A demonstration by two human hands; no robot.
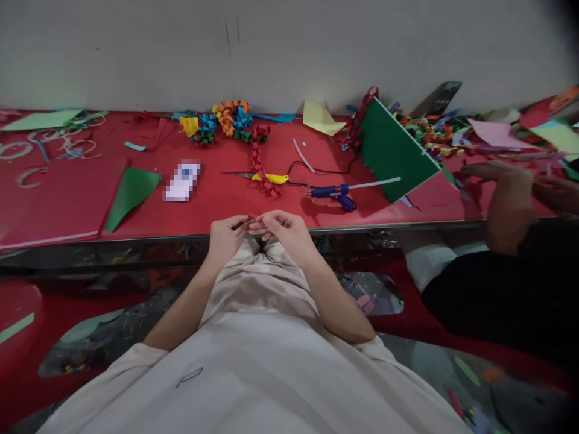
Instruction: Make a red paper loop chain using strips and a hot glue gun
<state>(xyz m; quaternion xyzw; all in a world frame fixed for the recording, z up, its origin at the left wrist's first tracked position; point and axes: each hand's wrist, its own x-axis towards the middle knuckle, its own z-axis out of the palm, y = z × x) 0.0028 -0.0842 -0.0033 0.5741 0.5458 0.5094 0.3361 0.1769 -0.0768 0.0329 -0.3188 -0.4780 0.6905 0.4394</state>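
Note:
My left hand and my right hand meet at the front edge of the red table, above my lap. Between their fingertips is a small red paper piece, mostly hidden by the fingers. Just beyond lie a red paper chain and a yellow-handled cutter or pair of scissors, the chain crossing over its handle. A blue glue gun with a long glue stick rests to the right of them.
A phone and a curled green sheet lie left. Colourful paper chains sit along the wall. A green board leans at right, near another person's hands and paper scraps.

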